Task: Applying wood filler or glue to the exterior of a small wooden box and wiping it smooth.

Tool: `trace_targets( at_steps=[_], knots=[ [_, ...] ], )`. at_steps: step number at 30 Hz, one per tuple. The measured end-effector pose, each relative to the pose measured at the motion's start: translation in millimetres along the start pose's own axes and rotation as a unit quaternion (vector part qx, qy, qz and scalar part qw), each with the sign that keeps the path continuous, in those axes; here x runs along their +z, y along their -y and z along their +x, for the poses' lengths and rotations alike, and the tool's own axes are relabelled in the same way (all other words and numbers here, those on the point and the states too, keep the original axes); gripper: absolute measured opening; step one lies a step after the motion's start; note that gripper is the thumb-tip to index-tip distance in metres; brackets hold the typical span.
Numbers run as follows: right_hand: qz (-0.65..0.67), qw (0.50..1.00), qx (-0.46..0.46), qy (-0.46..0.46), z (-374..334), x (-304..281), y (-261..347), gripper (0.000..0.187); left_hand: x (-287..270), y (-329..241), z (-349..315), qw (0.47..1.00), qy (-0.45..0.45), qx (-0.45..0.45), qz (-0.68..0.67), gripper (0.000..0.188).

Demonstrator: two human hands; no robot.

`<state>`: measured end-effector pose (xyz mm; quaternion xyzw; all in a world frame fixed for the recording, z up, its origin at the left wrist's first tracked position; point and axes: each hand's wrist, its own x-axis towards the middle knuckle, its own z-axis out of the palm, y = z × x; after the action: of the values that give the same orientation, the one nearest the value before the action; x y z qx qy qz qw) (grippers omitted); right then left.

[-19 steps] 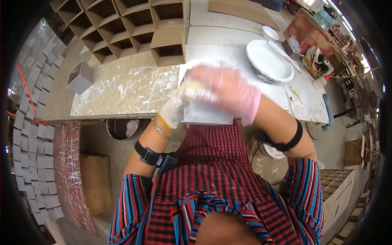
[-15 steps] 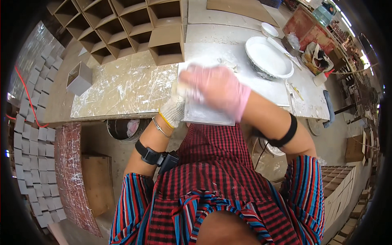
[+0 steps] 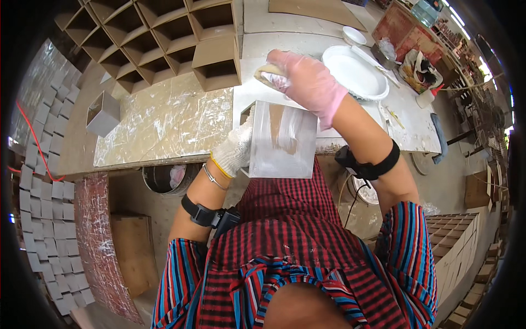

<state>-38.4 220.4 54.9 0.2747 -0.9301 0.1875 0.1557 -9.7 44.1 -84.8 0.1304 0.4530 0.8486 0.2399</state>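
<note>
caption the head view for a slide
Left hand holding a white-streaked box with a brown patch, pink-gloved right hand gripping a pale pad clear of it.

The box (image 3: 283, 153) looks like brown card under streaky, thin white paint. The left hand (image 3: 234, 147) wears rough knitted cloth; the right hand (image 3: 313, 82) wears thin, smooth pink rubber or plastic, its pad (image 3: 274, 77) smeared white. The apron (image 3: 285, 236) is woven cloth, the bracelet (image 3: 213, 179) shiny metal. Rough white streaks mar the counter (image 3: 170, 131); the stacked boxes (image 3: 216, 53) are matt card.
</note>
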Motion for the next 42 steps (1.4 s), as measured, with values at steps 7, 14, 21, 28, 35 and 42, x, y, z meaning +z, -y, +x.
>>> trace_targets(
  at_steps=[7,14,21,28,35,42],
  knots=[
    [-0.019,0.986,-0.125,-0.113,-20.4,19.4,-6.0,0.039,-2.1,-11.8,-1.5,0.988,0.062,-0.066,-0.123,0.047],
    [0.016,0.977,-0.209,-0.043,-68.5,27.7,25.2,0.03,-86.0,40.4,31.4,0.996,0.057,-0.037,0.059,0.053],
    [-0.02,0.995,-0.081,-0.063,-21.0,16.1,-1.0,0.026,1.8,-11.9,-4.5,0.992,0.066,0.009,-0.11,0.051],
    [0.083,0.974,-0.185,-0.1,-38.6,27.3,15.8,0.031,-8.3,-9.8,3.2,0.988,0.123,0.022,-0.095,0.046],
    [-0.064,0.991,-0.103,-0.049,-18.1,15.4,12.8,0.026,2.1,-15.8,-5.3,0.992,-0.014,-0.052,-0.117,0.041],
    [0.075,0.976,-0.204,-0.029,-64.7,26.1,13.6,0.037,-3.5,-21.1,-2.1,0.99,-0.056,-0.048,-0.124,0.05]
  ],
)
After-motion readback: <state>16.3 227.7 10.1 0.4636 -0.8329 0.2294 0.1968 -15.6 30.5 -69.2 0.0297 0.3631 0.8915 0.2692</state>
